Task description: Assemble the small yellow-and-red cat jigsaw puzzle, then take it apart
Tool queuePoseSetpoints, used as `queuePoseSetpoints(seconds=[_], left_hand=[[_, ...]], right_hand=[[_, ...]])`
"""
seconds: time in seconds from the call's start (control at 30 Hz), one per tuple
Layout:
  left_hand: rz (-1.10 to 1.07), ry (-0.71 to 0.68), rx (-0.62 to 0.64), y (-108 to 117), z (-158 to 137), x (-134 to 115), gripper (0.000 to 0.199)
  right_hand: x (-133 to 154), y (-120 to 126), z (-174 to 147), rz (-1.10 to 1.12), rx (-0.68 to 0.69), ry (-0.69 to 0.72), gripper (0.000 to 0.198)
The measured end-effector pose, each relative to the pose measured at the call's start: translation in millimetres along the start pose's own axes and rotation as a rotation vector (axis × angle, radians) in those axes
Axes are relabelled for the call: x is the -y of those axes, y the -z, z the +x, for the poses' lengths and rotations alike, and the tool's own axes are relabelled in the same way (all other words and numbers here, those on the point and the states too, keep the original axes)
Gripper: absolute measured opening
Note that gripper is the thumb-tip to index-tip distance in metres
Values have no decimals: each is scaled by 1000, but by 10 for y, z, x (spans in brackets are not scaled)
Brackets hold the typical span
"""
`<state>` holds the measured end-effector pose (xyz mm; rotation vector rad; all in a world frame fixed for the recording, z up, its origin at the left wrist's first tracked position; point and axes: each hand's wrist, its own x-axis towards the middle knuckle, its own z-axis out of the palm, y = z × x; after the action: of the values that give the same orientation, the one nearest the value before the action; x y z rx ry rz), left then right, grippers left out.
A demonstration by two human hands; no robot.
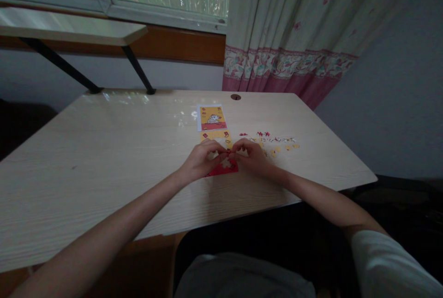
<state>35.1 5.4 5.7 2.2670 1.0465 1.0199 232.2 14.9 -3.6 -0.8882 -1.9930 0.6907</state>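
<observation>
The left hand (201,160) and right hand (254,158) meet, each grip pinched on a small red piece (229,151) above the partly built puzzle (231,167) on the tabletop (138,150). A picture card (212,118) lies at the far side; loose pieces (277,140) spread right.

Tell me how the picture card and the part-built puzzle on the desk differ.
The picture card shows a whole picture, while the part-built puzzle has a gap in its red part. The card lies in full view; the puzzle is partly hidden by the left hand and right hand. The card is farther from the person than the puzzle. Both lie on the desk, with yellow above red.
</observation>
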Motion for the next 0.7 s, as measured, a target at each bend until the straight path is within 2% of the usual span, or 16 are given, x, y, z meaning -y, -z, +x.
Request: queuePoseSetpoints(seconds=[0.13,0.27,0.37,0.57,0.7], left_hand=[[11,-14,38,65,3,-13,15],[29,-73,98,128,12,-29,16],[46,-81,131,137,13,-28,16],[66,-96,172,129,13,-23,17],[22,-64,127,117,7,-2,15]], right_hand=[[5,43,31,12,-25,54,8],[7,106,70,-77,-45,221,7],[-19,130,78,-173,-8,310,10],[-60,144,69,-292,56,390,12],[-68,149,64,-353,58,401,11]])
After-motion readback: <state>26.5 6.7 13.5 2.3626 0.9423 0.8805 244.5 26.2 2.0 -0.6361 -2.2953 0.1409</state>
